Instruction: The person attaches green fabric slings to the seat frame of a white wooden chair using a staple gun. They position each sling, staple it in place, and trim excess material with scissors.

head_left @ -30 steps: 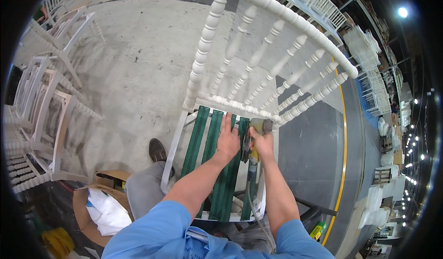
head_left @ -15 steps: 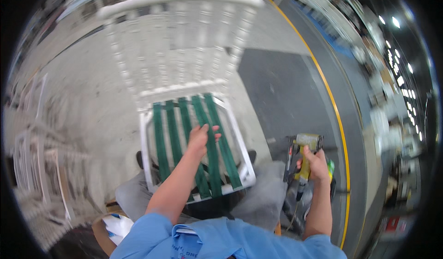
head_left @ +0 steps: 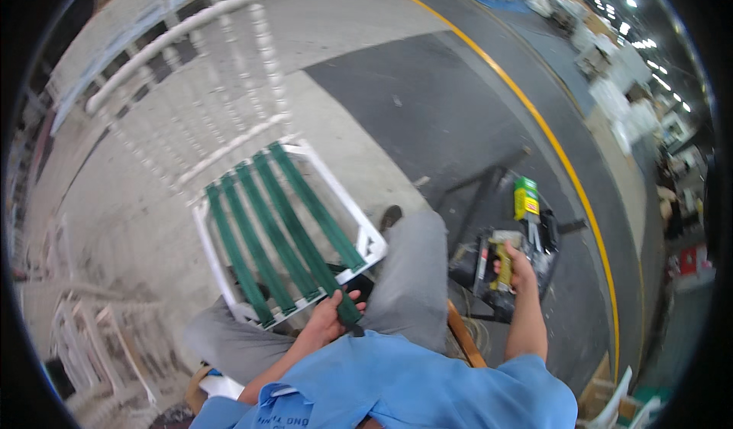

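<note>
A white chair frame (head_left: pixel 202 234) with a spindle back (head_left: pixel 183 39) stands before me, its seat between my knees. Several green webbing straps (head_left: pixel 259 223) run side by side across the seat. My left hand (head_left: pixel 327 318) is at the seat's near edge, fingers closed on the loose end of a green strap (head_left: pixel 347 310). Off to the right, my right hand (head_left: pixel 522 270) grips a yellow and black staple gun (head_left: pixel 502 265), its body low over a dark stand. The gun's lower end is hard to make out against the dark things there.
On the dark stand (head_left: pixel 489 181) are a green and yellow box (head_left: pixel 526 199) and black plastic. White chair frames (head_left: pixel 107 337) crowd the left side. A yellow floor line (head_left: pixel 546 127) curves along the right. Wrapped white goods (head_left: pixel 611 108) lie beyond it.
My left hand has moved from mid-seat to its near edge and now holds a strap end. The view has turned right, so the chair appears farther left and tilted. The staple gun appears lower.
</note>
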A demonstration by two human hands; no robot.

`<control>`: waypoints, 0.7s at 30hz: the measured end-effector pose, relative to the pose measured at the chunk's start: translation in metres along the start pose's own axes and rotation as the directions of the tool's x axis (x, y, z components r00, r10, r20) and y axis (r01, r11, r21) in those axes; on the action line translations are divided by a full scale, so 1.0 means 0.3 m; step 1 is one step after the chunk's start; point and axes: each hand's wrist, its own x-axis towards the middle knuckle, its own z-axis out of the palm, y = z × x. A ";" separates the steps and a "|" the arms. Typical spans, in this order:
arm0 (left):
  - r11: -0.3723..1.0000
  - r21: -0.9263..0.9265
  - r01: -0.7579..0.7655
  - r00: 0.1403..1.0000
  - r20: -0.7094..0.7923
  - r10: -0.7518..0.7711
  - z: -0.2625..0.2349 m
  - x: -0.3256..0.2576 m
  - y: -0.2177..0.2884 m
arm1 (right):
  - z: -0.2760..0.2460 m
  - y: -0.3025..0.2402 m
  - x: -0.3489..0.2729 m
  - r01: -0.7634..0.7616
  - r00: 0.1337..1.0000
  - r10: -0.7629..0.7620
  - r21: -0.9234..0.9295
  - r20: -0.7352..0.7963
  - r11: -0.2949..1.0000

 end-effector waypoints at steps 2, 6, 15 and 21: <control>0.997 -0.049 -0.052 0.998 0.029 0.053 -0.047 0.045 0.003 | -0.004 -0.009 0.020 0.019 0.999 -0.019 -0.002 0.050 1.000; 0.989 -0.062 -0.134 0.990 -0.042 0.131 -0.015 0.078 -0.002 | -0.063 -0.057 0.013 0.039 0.959 -0.181 -0.531 -0.219 0.846; 0.914 0.028 -0.405 0.914 -0.021 0.406 -0.004 0.194 0.137 | 0.267 -0.258 -0.068 0.677 0.585 -0.765 -0.681 0.269 0.279; 0.911 0.016 -0.412 0.911 -0.008 0.412 -0.042 0.197 0.183 | 1.005 -0.015 -0.149 0.757 0.629 -0.215 -0.527 0.747 0.386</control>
